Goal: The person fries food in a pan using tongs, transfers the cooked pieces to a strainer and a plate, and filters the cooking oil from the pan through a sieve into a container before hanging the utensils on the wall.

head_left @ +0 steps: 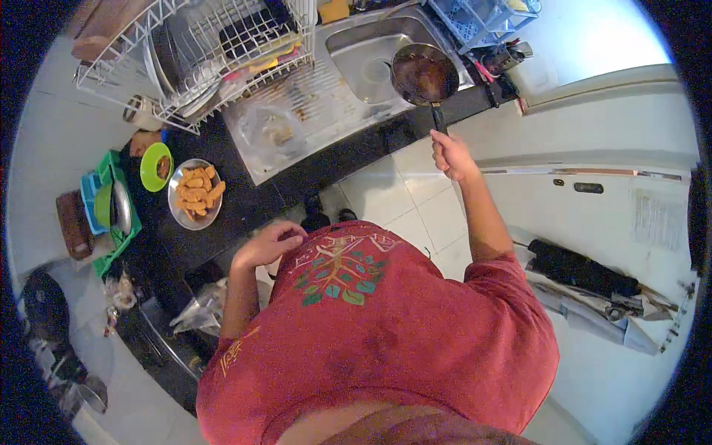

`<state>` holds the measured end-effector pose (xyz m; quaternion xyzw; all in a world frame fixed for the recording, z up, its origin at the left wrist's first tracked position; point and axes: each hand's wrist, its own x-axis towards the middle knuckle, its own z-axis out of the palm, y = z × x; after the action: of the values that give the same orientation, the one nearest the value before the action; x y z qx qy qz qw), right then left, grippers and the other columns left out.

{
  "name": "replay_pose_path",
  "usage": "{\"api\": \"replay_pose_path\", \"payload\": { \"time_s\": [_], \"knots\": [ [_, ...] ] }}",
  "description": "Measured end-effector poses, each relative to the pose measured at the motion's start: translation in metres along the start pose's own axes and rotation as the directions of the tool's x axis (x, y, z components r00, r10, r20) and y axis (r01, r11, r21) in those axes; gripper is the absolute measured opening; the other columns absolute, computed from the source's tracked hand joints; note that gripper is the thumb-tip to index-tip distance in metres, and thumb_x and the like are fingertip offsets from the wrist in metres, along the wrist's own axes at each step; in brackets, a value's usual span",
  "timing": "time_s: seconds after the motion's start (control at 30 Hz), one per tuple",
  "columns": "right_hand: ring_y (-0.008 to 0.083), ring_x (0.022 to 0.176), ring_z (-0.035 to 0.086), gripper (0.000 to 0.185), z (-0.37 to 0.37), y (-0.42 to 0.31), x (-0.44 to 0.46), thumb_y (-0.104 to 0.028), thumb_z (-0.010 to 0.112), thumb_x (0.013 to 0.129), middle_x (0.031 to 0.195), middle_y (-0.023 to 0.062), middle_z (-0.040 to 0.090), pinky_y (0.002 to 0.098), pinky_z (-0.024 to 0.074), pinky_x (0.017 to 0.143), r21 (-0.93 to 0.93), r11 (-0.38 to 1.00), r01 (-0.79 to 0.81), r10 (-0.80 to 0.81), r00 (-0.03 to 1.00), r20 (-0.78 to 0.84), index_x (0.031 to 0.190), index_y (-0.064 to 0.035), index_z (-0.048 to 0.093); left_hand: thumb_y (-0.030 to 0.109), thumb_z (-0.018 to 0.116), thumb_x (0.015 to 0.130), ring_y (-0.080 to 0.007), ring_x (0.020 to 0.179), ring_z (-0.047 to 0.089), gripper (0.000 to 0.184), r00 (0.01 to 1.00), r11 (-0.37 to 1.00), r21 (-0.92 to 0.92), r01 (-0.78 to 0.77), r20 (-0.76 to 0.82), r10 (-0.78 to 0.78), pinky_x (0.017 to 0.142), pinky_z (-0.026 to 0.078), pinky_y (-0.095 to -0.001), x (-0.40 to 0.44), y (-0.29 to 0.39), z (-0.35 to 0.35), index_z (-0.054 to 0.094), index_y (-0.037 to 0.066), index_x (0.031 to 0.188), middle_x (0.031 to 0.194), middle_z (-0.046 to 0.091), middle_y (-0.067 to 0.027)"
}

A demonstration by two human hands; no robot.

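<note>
My right hand is closed round the black handle of a frying pan. The pan's dark, brownish inside faces up, over the right side of the steel sink. In front of my red shirt, my left hand hangs with its fingers loosely spread and nothing in them. The nearest dish to it is a metal plate heaped with orange-brown fried pieces, on the dark counter. A green bowl with some brown food in it stands beside that plate.
A white wire dish rack with plates stands at the back left. On the steel drainboard lies a clear plastic bag. A blue plastic basket sits right of the sink. A green rack is at the far left.
</note>
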<state>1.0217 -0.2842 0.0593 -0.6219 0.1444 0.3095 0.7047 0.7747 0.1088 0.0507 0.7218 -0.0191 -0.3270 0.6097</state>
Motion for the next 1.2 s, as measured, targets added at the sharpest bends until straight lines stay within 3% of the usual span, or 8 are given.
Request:
{"api": "replay_pose_path", "payload": {
  "time_s": [0.33,0.43,0.57,0.7,0.8,0.97,1.2],
  "knots": [
    [0.0106,0.033,0.029,0.031,0.015,0.004,0.030,-0.028,0.059,0.089,0.052,-0.0011,0.039,0.0264,0.0181,0.030,0.074,0.997,-0.035,0.042,0.995,-0.090,0.068,-0.0134,0.043,0.017,0.058,0.089,-0.0115,0.089,0.056,0.023,0.994,0.997,0.030,-0.067,-0.089,0.069,0.082,0.046,-0.0274,-0.009,-0.006,-0.071,0.061,0.001,0.106,0.096,0.063,-0.0041],
    [0.0109,0.033,0.030,0.030,0.020,0.006,0.037,-0.028,0.059,0.089,0.052,-0.0011,0.039,0.0264,0.0188,0.030,0.085,0.996,-0.029,0.044,0.982,-0.184,0.068,-0.0137,0.043,0.017,0.058,0.090,-0.0104,0.088,0.056,0.023,0.997,0.999,-0.037,-0.002,-0.074,-0.001,0.081,0.046,-0.0267,-0.014,-0.005,-0.080,0.060,0.001,0.106,0.095,0.062,-0.0029],
    [0.0082,0.037,0.030,0.028,0.022,0.006,0.043,-0.031,0.061,0.088,0.054,-0.0040,0.038,0.0235,0.0187,0.033,0.092,0.995,-0.023,0.037,0.987,-0.156,0.071,-0.0152,0.044,0.018,0.060,0.089,-0.0096,0.088,0.055,0.024,0.995,1.000,-0.006,0.015,-0.100,-0.015,0.080,0.046,-0.0260,-0.017,0.000,-0.089,0.061,0.001,0.106,0.094,0.062,-0.0024],
    [0.0109,0.033,0.030,0.028,0.017,0.008,0.053,-0.030,0.058,0.089,0.051,-0.0016,0.038,0.0256,0.0199,0.030,0.074,0.997,-0.016,0.027,0.988,-0.153,0.072,-0.0141,0.043,0.019,0.061,0.089,-0.0100,0.087,0.056,0.025,0.986,0.996,-0.049,0.080,-0.144,-0.087,0.080,0.046,-0.0261,-0.018,-0.006,-0.092,0.061,0.002,0.106,0.094,0.062,-0.0029],
    [0.0105,0.033,0.029,0.027,0.020,-0.001,0.053,-0.029,0.058,0.089,0.051,-0.0018,0.037,0.0254,0.0198,0.030,0.028,1.000,-0.010,0.014,0.988,-0.151,0.073,-0.0142,0.043,0.019,0.061,0.089,-0.0112,0.086,0.057,0.024,0.984,0.999,0.030,0.020,-0.175,-0.014,0.079,0.047,-0.0266,-0.012,-0.001,-0.089,0.061,0.002,0.106,0.094,0.063,-0.0034],
    [0.0098,0.033,0.029,0.028,-0.005,-0.003,0.073,-0.031,0.057,0.090,0.049,-0.0019,0.035,0.0244,0.0201,0.031,0.034,0.999,-0.027,0.030,0.992,-0.119,0.072,-0.0133,0.043,0.020,0.061,0.089,-0.0121,0.088,0.057,0.024,0.979,0.997,0.008,0.078,-0.187,-0.075,0.080,0.047,-0.0270,0.004,0.011,-0.077,0.061,0.004,0.107,0.094,0.063,-0.0035],
    [0.0101,0.031,0.029,0.028,-0.047,-0.015,0.103,-0.027,0.055,0.091,0.049,-0.0014,0.038,0.0257,0.0194,0.030,-0.155,0.988,-0.017,0.003,0.996,-0.090,0.070,-0.0125,0.044,0.019,0.061,0.089,-0.0110,0.089,0.057,0.023,0.962,0.996,-0.043,0.074,-0.259,-0.082,0.080,0.046,-0.0268,0.043,0.053,-0.048,0.060,0.003,0.106,0.094,0.063,-0.0029]
  ]
}}
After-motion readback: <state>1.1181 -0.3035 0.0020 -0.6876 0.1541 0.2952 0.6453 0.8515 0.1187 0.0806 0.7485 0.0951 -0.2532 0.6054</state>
